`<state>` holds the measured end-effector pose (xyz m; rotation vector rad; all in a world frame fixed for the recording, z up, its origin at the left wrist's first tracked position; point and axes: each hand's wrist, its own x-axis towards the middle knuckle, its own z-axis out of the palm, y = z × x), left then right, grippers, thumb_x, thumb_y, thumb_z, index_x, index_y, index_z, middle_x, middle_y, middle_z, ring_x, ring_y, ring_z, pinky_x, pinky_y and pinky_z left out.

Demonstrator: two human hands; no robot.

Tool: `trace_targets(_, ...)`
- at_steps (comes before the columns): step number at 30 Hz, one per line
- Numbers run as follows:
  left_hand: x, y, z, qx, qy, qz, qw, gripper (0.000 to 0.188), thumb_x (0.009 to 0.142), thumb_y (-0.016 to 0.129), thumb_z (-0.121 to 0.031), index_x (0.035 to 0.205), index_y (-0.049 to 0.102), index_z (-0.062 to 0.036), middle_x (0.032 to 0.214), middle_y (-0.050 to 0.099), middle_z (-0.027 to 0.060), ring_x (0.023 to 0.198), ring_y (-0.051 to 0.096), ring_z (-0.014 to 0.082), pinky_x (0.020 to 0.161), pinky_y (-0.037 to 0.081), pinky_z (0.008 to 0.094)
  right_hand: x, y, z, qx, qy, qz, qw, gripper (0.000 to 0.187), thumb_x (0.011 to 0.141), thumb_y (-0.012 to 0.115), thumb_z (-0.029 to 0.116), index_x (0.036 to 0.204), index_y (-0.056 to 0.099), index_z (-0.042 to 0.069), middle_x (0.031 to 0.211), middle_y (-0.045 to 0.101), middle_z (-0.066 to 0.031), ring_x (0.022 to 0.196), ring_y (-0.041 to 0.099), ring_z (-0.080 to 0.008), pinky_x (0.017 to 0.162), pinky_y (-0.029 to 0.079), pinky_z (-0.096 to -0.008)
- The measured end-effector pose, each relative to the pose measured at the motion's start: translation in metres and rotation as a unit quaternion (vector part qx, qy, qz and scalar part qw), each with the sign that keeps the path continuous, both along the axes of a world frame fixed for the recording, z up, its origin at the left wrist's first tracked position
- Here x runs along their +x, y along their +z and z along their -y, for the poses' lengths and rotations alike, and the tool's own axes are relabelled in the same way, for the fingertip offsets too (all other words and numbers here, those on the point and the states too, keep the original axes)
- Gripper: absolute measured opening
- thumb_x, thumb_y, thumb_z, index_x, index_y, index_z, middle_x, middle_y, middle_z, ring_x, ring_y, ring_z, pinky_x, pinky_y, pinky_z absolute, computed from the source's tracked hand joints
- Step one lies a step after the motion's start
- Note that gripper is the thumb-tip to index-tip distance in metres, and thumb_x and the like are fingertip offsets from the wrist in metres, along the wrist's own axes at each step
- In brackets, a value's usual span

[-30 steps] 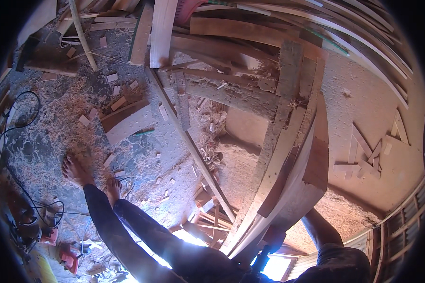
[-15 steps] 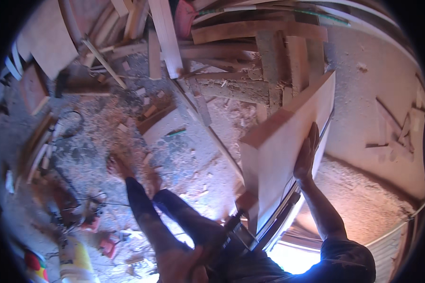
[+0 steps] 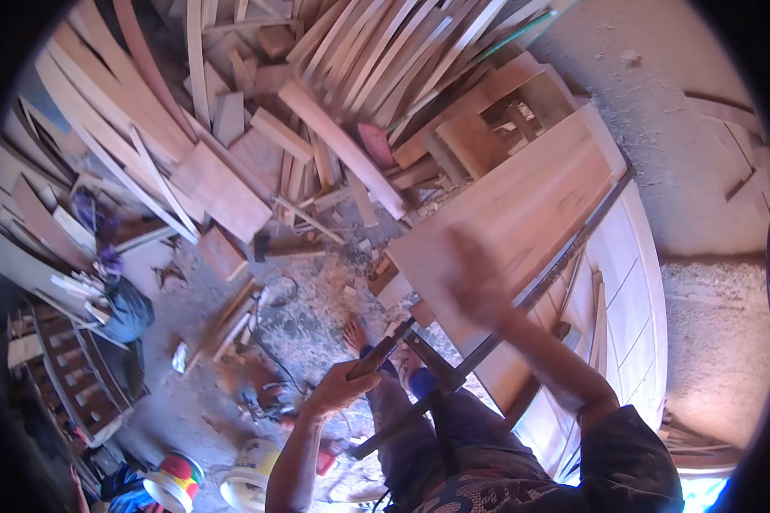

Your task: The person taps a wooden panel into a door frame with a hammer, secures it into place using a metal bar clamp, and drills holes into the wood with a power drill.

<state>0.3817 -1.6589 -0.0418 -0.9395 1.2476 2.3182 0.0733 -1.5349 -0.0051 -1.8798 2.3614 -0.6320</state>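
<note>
My left hand (image 3: 344,389) is closed around the wooden handle of a bar clamp (image 3: 441,369). The clamp's long dark bar runs up to the right, along the edge of a broad wooden panel (image 3: 522,205). Over the panel's near part is my right hand (image 3: 475,282), smeared by motion; its fingers cannot be made out, nor whether it touches the wood. A pale panelled wooden piece (image 3: 629,299) lies beyond the bar on the right. My legs and a bare foot show below the clamp.
Long wooden strips (image 3: 385,64) and offcuts are heaped at the back. Wood shavings (image 3: 316,295) litter the floor. A white bucket (image 3: 246,479) and a multicoloured bucket (image 3: 175,483) stand at lower left, near a slatted wooden frame (image 3: 81,372).
The view has swung, showing more of the left side. My left hand has come up from the lower edge and holds the clamp handle. My right hand, flat on the panel before, is now blurred.
</note>
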Motion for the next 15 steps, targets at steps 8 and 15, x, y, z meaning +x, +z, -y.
trace_targets(8,-0.006,-0.041,0.012,0.232,-0.113,0.037,0.966,0.017,0.083,0.08,-0.014,0.078,0.063,-0.0107,0.059,0.045,-0.0075,0.045,0.033,0.0026,0.041,0.02,0.0232,0.139,-0.015,0.083,0.473,0.352,0.101,0.801,0.039,0.076,0.067,0.013,0.113,0.062,-0.002,0.081,0.066,-0.014,0.073,0.065,-0.0292,0.067,0.053,-0.041)
trace_targets(15,-0.005,-0.048,0.006,0.157,-0.148,0.115,0.97,0.025,0.083,0.077,-0.012,0.066,0.059,-0.0149,0.053,0.041,-0.0078,0.043,0.034,0.0049,0.041,0.022,0.0236,0.151,-0.059,0.103,0.636,0.315,0.212,0.672,0.021,0.06,0.077,0.007,0.08,0.072,0.005,0.08,0.069,-0.0103,0.076,0.068,-0.0232,0.064,0.052,-0.039)
